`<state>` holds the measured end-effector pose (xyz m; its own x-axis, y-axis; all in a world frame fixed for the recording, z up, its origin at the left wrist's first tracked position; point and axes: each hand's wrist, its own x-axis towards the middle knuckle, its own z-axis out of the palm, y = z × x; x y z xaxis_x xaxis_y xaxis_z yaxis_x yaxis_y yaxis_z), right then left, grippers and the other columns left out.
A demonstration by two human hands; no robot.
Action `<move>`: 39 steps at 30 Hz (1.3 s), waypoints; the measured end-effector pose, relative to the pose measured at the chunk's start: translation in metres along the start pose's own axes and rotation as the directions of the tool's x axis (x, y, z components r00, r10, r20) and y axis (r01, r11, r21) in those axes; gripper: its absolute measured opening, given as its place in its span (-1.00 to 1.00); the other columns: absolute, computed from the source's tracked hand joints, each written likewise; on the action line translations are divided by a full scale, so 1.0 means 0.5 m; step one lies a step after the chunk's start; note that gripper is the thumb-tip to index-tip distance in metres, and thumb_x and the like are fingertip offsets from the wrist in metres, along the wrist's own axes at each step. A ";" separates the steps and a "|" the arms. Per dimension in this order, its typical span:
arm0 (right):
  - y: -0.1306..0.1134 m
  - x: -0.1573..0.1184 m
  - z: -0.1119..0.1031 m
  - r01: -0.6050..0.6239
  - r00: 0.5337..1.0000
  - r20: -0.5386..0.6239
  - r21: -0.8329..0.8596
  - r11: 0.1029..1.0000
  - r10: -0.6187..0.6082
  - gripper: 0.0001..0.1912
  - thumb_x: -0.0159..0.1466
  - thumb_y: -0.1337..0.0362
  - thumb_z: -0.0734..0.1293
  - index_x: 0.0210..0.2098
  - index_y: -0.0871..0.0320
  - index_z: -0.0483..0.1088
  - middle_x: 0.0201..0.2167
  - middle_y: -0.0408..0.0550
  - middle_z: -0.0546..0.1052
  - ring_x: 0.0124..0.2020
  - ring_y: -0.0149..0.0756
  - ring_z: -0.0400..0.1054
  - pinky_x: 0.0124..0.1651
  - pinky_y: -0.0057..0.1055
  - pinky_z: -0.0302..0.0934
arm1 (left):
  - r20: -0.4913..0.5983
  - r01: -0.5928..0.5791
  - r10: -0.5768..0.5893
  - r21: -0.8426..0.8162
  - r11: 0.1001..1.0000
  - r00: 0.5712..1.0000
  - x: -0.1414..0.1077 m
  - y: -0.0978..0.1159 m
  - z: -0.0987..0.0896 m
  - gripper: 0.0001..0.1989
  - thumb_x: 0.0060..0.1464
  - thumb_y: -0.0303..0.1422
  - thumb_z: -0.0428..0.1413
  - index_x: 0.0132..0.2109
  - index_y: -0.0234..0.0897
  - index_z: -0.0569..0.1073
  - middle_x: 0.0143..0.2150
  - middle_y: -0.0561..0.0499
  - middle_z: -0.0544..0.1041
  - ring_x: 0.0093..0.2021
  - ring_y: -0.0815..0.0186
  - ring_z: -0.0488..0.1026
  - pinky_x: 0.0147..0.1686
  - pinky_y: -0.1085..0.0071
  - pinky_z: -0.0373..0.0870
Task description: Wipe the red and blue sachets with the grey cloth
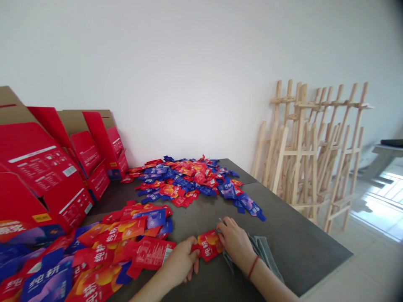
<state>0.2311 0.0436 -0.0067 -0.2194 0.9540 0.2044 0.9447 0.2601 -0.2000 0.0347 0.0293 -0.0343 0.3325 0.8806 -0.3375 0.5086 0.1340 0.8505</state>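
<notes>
A red pouch (209,245) with orange circles and white lettering lies before me, low in the middle of the view. My left hand (181,261) pinches its left end between thumb and fingers. At the pouch's right end, my right hand (234,241) has its fingers curled over a grey cloth (264,253), part of which trails out under the wrist. A bit of the cloth shows by the fingertips, against the pouch; the rest is hidden by the hand. Left of my left hand is a heap of red and blue pouches (116,247).
Farther back on the dark table (302,251) lies another heap of red and blue pouches (189,178). Open red cartons (56,180) stand along the left. Wooden easels (296,155) lean near the wall, beyond the table's right edge.
</notes>
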 end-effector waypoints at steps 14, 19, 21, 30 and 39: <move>-0.085 -0.066 0.008 0.288 0.956 0.010 0.167 0.943 -0.293 -0.82 0.18 0.40 0.25 -0.24 0.06 0.36 -0.11 -0.12 0.37 -0.09 -0.27 0.24 -0.05 -0.39 0.13 | 0.018 -0.052 0.053 -0.066 0.996 0.998 0.013 -0.020 0.001 -0.81 0.14 -0.20 -0.13 -0.21 -0.21 0.21 -0.64 0.23 0.36 -0.78 0.49 0.18 -0.79 0.62 0.03; -0.070 -0.063 0.017 0.219 0.973 0.043 0.111 0.969 -0.225 -0.76 0.14 0.43 0.24 -0.22 0.06 0.36 -0.12 -0.10 0.37 -0.11 -0.25 0.25 -0.09 -0.38 0.15 | 0.022 -0.044 0.045 -0.052 0.998 0.999 0.008 -0.014 -0.002 -0.76 0.12 -0.14 -0.12 -0.23 -0.21 0.20 -0.63 0.23 0.36 -0.78 0.50 0.18 -0.78 0.62 0.04; -0.048 -0.062 0.010 0.176 0.983 0.030 0.093 0.980 -0.179 -0.76 0.14 0.46 0.23 -0.23 0.06 0.36 -0.14 -0.10 0.37 -0.12 -0.26 0.26 -0.10 -0.40 0.15 | 0.021 -0.031 0.032 -0.053 0.998 0.999 0.006 -0.009 -0.002 -0.79 0.14 -0.17 -0.14 -0.22 -0.20 0.20 -0.63 0.23 0.37 -0.78 0.49 0.18 -0.77 0.61 0.05; 0.090 -0.045 -0.005 -0.129 0.991 -0.017 0.074 0.989 0.131 -0.84 0.22 0.40 0.20 -0.24 0.09 0.36 -0.21 -0.07 0.40 -0.14 -0.26 0.31 -0.13 -0.40 0.13 | -0.076 -0.130 0.144 0.169 0.977 0.987 -0.011 0.015 -0.012 -0.88 0.23 -0.32 -0.19 -0.23 -0.19 0.20 -0.46 0.11 0.47 -0.61 0.41 0.38 -0.64 0.55 0.17; 0.065 -0.050 -0.053 -0.010 0.987 -0.148 0.339 0.941 0.063 -0.82 0.26 0.37 0.18 -0.21 0.07 0.37 -0.11 -0.07 0.37 -0.07 -0.29 0.28 -0.02 -0.40 0.12 | 0.084 -0.308 0.410 0.798 0.518 0.908 -0.056 0.064 -0.036 -0.61 0.08 -0.61 -0.13 -0.02 -0.14 0.34 -0.05 -0.02 0.42 -0.10 0.25 0.43 -0.16 0.39 0.30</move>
<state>0.2735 0.0244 0.0070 -0.1205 0.9359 0.3310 0.8082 0.2861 -0.5147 0.0273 0.0173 0.0095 0.5770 0.8167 0.0080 0.7951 -0.5640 0.2229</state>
